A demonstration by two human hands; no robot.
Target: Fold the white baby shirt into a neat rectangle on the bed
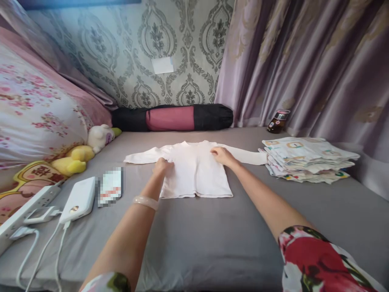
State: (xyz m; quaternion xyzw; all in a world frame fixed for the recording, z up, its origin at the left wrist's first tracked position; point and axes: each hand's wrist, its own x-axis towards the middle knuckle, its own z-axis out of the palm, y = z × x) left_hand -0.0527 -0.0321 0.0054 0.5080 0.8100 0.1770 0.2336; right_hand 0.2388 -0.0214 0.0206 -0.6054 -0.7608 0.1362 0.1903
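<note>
On the grey sheet (243,243), the long-sleeved shirt (194,174) lies spread, unfolded, beneath left hand (162,165) and right hand (222,155), whose grips I cannot tell.

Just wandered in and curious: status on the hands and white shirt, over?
Left hand, right hand at upper sides of white shirt. Spread flat. Right-side sleeve reaches the folded cloth stack.
</note>
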